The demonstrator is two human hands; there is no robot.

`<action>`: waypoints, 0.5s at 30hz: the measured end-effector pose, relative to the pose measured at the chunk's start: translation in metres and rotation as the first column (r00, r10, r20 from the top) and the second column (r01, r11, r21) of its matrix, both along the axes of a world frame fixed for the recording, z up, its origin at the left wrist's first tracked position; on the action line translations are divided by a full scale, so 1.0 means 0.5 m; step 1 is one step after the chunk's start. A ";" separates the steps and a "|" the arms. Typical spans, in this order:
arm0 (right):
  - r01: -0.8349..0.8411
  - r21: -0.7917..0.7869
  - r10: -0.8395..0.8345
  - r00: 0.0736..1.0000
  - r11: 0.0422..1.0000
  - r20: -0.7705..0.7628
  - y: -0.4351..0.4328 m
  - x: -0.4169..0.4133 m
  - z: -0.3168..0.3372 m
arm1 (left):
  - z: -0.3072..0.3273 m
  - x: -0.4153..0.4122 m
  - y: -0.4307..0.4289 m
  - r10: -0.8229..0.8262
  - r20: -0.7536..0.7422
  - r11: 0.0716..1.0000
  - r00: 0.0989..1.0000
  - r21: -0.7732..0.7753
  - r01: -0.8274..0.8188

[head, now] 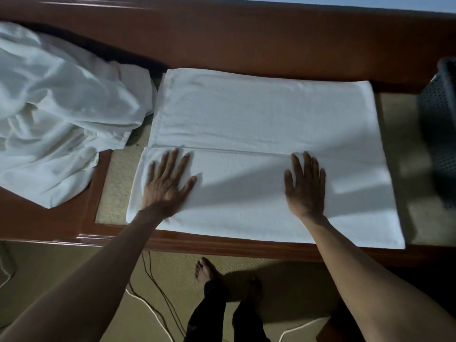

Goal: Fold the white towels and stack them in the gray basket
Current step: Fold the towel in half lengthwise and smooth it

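Note:
A white towel [266,114] lies spread flat on the table, its near part folded over so a fold edge runs across the middle. My left hand [167,183] presses flat on the folded flap near its left end, fingers straight and spread. On the same flap, right of centre, my right hand [306,188] lies flat with straight fingers. A heap of crumpled white towels [56,109] sits at the left of the table. The gray perforated basket [439,124] stands at the right edge of the view, partly cut off.
The wooden table [222,48] has a red-brown frame and a beige inset top. Its near edge runs just below the towel. Under it I see bare feet, dark trouser legs and several cables [158,287] on the floor.

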State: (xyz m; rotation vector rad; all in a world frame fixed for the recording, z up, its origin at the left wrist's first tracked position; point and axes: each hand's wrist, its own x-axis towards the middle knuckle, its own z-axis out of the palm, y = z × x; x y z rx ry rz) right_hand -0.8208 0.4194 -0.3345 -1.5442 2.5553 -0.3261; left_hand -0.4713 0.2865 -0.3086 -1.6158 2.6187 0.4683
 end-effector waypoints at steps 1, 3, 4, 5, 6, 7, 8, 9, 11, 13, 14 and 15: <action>0.000 0.007 0.000 1.000 1.000 0.011 0.000 0.000 0.003 | 0.004 0.011 -0.005 -0.007 -0.004 1.000 1.000 -0.001 0.007; -0.002 0.001 0.002 1.000 1.000 0.019 0.000 0.002 0.007 | 0.008 0.034 -0.013 -0.007 0.009 1.000 1.000 0.001 0.007; -0.002 -0.009 0.002 1.000 1.000 0.019 0.000 0.004 0.009 | 0.009 0.046 -0.017 0.009 0.010 1.000 1.000 0.005 -0.009; 0.002 -0.018 -0.002 1.000 1.000 0.021 -0.001 0.006 0.011 | 0.010 0.055 -0.022 0.029 0.002 1.000 1.000 0.006 -0.029; 0.012 -0.029 -0.011 1.000 1.000 0.024 -0.002 0.007 0.013 | 0.010 0.060 -0.026 0.049 -0.013 0.999 0.999 0.007 -0.049; 0.021 -0.040 -0.021 1.000 0.999 0.022 -0.002 0.007 0.015 | 0.008 0.063 -0.030 0.063 -0.026 0.998 0.998 0.010 -0.063; 0.026 -0.056 -0.026 1.000 0.998 0.007 -0.003 0.008 0.015 | 0.006 0.065 -0.032 0.072 -0.031 0.997 0.997 0.012 -0.072; 0.025 -0.074 -0.026 0.999 0.997 -0.019 -0.006 0.007 0.016 | 0.002 0.065 -0.034 0.076 -0.034 0.997 0.997 0.007 -0.076; 0.041 -0.103 -0.048 0.997 0.994 -0.065 -0.024 -0.001 0.022 | 0.004 0.062 -0.039 0.086 -0.073 0.996 0.994 -0.014 -0.087; 0.099 -0.130 -0.108 0.992 0.987 -0.063 -0.056 -0.020 0.030 | 0.014 0.042 -0.056 0.094 -0.148 0.993 0.985 -0.059 -0.103; 0.114 -0.143 -0.122 0.991 0.983 -0.047 -0.076 -0.032 0.034 | 0.022 0.022 -0.071 0.091 -0.190 0.990 0.977 -0.087 -0.109; 0.114 -0.149 -0.119 0.993 0.982 -0.023 -0.098 -0.047 0.037 | 0.031 -0.006 -0.091 0.082 -0.242 0.987 0.967 -0.113 -0.112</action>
